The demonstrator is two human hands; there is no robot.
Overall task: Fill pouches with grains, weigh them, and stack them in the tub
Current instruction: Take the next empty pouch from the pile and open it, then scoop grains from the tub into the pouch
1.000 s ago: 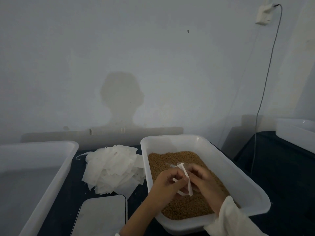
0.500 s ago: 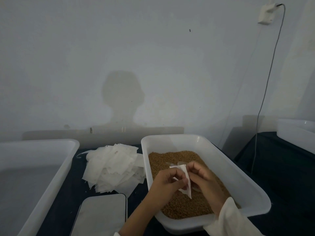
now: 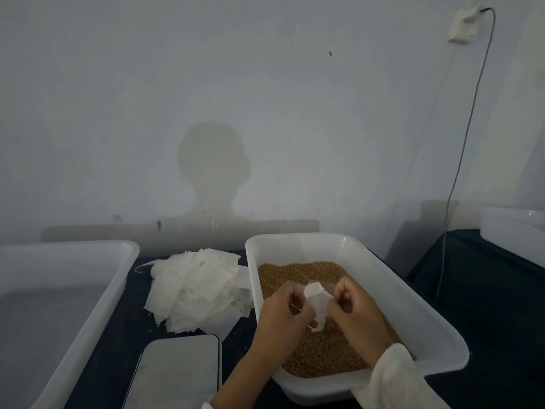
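Pouch (image 3: 317,302), thin crumpled white paper, over granular brown grains (image 3: 321,355).

Large tub (image 3: 73,290): left and bottom cut by frame edge. Scale (image 3: 177,376): lower end cut off. Far-right tub (image 3: 513,231) clipped. Pouch (image 3: 317,302) partly hidden by fingers; contents indiscernible.
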